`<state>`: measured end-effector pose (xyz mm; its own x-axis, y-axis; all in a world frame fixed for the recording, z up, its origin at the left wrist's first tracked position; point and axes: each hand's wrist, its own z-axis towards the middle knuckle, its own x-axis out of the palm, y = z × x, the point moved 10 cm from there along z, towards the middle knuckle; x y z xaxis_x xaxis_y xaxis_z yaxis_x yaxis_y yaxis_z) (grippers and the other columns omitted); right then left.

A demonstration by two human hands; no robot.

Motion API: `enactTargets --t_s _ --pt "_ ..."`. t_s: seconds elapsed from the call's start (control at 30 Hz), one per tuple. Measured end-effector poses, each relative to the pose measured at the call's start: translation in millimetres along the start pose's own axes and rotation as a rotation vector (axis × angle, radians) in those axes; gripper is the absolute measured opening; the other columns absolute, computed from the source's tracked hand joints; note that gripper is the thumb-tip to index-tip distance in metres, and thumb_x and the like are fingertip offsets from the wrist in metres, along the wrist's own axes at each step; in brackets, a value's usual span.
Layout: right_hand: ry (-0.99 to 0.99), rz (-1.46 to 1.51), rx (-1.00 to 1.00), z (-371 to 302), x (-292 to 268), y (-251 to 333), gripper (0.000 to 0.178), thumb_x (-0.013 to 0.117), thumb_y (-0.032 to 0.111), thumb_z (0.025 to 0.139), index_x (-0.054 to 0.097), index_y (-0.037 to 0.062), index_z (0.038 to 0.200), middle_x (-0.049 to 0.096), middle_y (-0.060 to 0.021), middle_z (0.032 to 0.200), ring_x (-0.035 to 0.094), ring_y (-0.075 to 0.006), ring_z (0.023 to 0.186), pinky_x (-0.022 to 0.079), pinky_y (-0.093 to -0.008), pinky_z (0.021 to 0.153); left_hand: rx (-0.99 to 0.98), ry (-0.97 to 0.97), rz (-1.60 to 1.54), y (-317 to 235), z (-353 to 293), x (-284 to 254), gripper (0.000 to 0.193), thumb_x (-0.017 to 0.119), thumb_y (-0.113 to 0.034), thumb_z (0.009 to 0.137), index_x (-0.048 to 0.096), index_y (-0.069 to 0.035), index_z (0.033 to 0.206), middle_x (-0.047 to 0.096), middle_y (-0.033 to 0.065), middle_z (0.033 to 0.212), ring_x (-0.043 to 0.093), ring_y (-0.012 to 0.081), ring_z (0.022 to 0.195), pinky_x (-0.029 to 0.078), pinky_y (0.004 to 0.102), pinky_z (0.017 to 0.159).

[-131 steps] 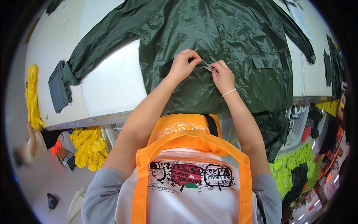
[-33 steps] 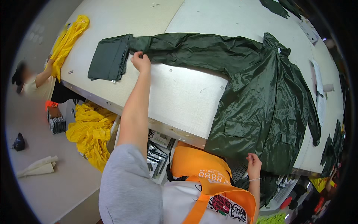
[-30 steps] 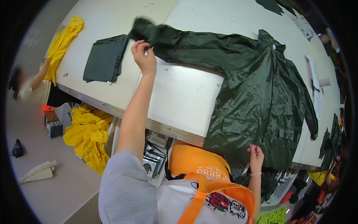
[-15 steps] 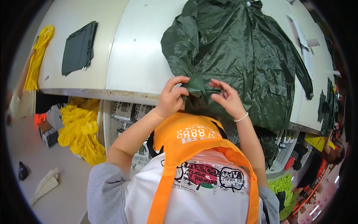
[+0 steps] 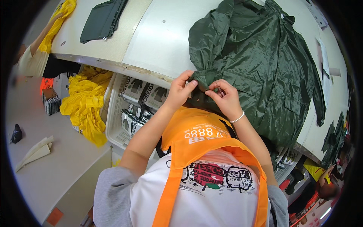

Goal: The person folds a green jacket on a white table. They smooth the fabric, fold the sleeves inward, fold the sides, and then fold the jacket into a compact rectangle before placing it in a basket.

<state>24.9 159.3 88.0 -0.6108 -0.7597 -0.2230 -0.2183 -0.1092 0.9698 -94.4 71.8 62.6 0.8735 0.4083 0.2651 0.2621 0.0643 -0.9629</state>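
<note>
the dark green, shiny, thin-fabric rain jacket (image 5: 261,64) is spread on the pale work table (image 5: 159,41), its long axis running away from the person toward the upper right, with its near hem hanging over the table's front edge. a bunched fold of one sleeve is gathered at that near edge, directly between the two hands. the left hand (image 5: 179,90) is closed in a pinch on the left end of this fold, thumb and fingers pressed onto the fabric. the right hand (image 5: 225,96), with a white bead bracelet at the wrist, is likewise closed on the fabric just to the right, its fingertips almost touching those of the left. both hands are equally near; the bulk of the jacket lies beyond and to the right of them, so the held part is the closest point of the garment to the body.

further left on the table a flat, folded dark green cloth (image 5: 102,19) is seen, well apart from the hands. below the table edge a white plastic basket (image 5: 117,113) of packets stands beside a heap of yellow fabric (image 5: 87,106).
</note>
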Motion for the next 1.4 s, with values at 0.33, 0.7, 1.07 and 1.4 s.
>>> enactTargets --t_s 0.33,0.7,1.07,1.4 --pt "-0.070 -0.051 -0.315 29.4 -14.9 68.6 0.024 0.072 -0.002 0.074 0.065 0.0020 0.096 0.060 -0.0011 0.087 0.048 -0.0058 0.065 0.040 -0.0188 0.058 -0.177 -0.003 -0.703 -5.7 10.4 8.4 0.032 0.046 -0.007 0.090 0.050 0.005 0.119 0.061 0.0102 0.111 0.058 0.0155 0.101 0.044 0.0290 0.091" --pt "-0.024 -0.122 -0.414 33.3 -8.9 81.4 0.018 0.070 -0.002 0.074 0.060 0.0012 0.089 0.059 -0.0056 0.084 0.053 -0.0132 0.063 0.043 -0.0221 0.058 -0.258 -0.059 -0.571 -16.8 11.7 20.2 0.026 0.061 -0.008 0.087 0.058 0.001 0.111 0.065 0.0051 0.102 0.061 0.0111 0.090 0.049 0.0261 0.082" --pt "0.001 -0.120 -0.401 39.8 -24.5 90.9 0.020 0.068 -0.004 0.076 0.060 0.0026 0.093 0.055 -0.0029 0.086 0.045 -0.0089 0.060 0.040 -0.0210 0.055 -0.251 -0.138 -0.535 -22.8 22.6 10.7 0.022 0.058 -0.009 0.088 0.060 0.001 0.107 0.066 0.0054 0.099 0.062 0.0111 0.087 0.049 0.0257 0.079" --pt "-0.023 -0.140 -0.521 45.7 -23.7 97.2 0.018 0.061 -0.009 0.077 0.054 0.0016 0.090 0.054 -0.0052 0.087 0.048 -0.0103 0.064 0.042 -0.0217 0.058 -0.280 -0.247 -0.522 -15.8 23.3 15.5 0.017 0.059 -0.010 0.088 0.062 0.000 0.101 0.066 0.0051 0.094 0.062 0.0108 0.082 0.050 0.0246 0.075"
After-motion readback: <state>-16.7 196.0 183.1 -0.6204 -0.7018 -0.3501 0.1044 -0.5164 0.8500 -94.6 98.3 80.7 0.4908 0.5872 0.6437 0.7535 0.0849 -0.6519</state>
